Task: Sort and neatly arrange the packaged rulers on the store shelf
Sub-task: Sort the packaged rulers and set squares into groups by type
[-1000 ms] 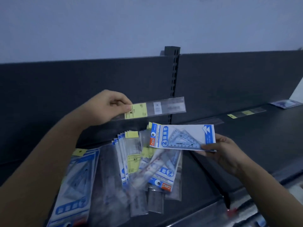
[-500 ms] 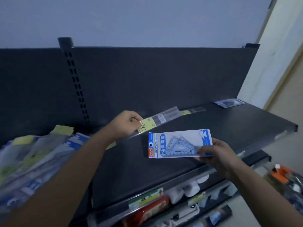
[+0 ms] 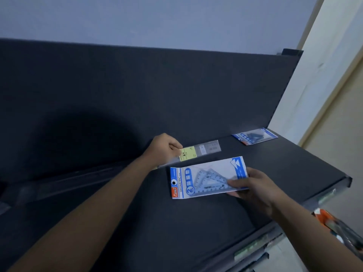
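Observation:
My left hand [image 3: 163, 149] pinches a long clear straight-ruler pack with a yellow label [image 3: 198, 152], held low near the back of the dark shelf [image 3: 284, 169]. In front of it my right hand [image 3: 253, 188] grips the right end of a blue and white set-square pack marked GEOMETRIC [image 3: 204, 177], a little above the shelf. A second blue set-square pack [image 3: 254, 136] lies flat at the shelf's far right, against the back panel.
A dark back panel [image 3: 137, 91] rises behind the shelf. The shelf's front edge with price labels [image 3: 326, 195] runs along the right. Lower shelves hold goods, among them an orange pack [image 3: 324, 216]. A cream wall stands at the right.
The view has swung right, so the pile of ruler packs at the left is out of sight. Both hands carried their packs rightward and lower over the bare shelf.

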Motion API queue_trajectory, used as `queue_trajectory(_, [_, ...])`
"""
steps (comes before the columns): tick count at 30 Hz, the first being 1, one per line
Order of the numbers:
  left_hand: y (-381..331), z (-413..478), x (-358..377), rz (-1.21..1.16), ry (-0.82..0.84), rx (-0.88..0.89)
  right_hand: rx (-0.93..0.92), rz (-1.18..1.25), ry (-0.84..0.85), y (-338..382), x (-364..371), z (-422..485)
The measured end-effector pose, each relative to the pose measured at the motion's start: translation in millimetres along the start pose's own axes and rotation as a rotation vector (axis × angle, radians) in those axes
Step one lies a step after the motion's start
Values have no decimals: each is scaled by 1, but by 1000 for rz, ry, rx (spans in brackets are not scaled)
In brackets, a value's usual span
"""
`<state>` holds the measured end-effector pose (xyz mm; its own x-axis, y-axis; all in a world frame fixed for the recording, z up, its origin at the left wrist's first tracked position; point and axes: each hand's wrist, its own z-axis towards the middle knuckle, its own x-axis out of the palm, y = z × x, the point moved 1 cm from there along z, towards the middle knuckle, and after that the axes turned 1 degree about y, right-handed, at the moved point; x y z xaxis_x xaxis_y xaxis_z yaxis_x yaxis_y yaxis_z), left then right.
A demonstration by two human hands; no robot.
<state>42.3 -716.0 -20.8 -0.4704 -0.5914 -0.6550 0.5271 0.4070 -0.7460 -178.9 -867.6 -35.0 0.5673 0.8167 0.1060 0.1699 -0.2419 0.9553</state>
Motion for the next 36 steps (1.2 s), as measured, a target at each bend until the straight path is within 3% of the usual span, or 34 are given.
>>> queue_trajectory(10, [5, 46, 31, 261, 6, -35, 139, -53, 252, 27, -55, 69])
queue_trajectory(13, [-26, 52, 50, 133, -49, 4, 145, -12, 291, 34, -80, 94])
queue_trajectory(16, [-68, 62, 79, -64, 136, -50, 127, 27, 332, 42, -114, 125])
queue_trajectory(18, [-91, 71, 100, -68, 216, -78, 113, 54, 366, 50, -144, 146])
queue_trajectory(21, [-119, 86, 137, -77, 90, -158, 70, -5, 405, 64, -193, 173])
queue_trajectory(28, [-159, 130, 204, -112, -282, -284, -390, -571, 174, 82, -260, 218])
queue_trajectory(31, [-162, 145, 222, 8, -367, -280, -433, -736, 77, 79, -268, 238])
queue_trajectory(36, [-152, 154, 235, 357, -330, -265, -436, -879, 30, 63, -276, 247])
